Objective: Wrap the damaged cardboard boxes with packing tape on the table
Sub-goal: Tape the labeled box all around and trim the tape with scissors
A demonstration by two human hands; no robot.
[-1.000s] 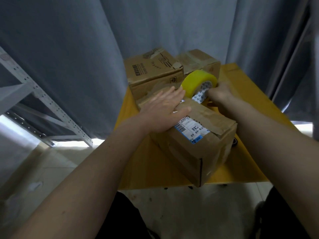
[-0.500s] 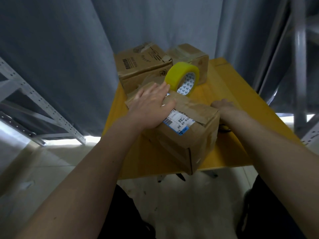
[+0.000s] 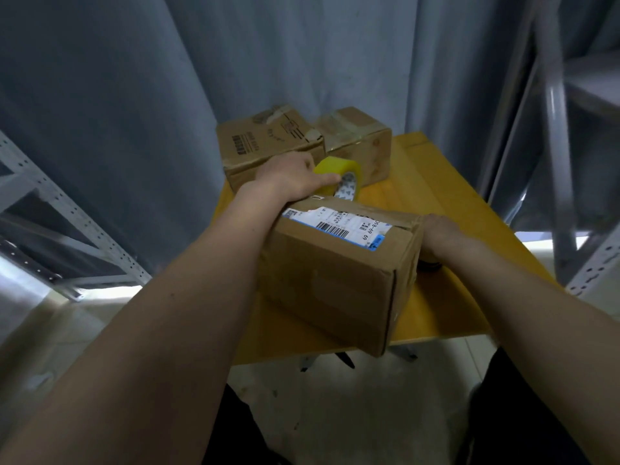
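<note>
Three cardboard boxes and one tape roll on a yellow table, grey curtain behind, metal shelving off to the left side.

Going left to right: left hand reaching over the far edge of the nearest box, thumb and fingers wrapped round the yellow tape roll, which is standing on edge just behind that box. Behind the hand, printed box at the back left, and touching its right side a taped box. Up front, labelled box, sitting at an angle with one corner hanging past the near table edge, torn white-and-blue shipping label on top. Right hand pressed against the right end of that box, fingers tucked down out of sight, so can't tell if curled or flat. More shelving at far right.
</note>
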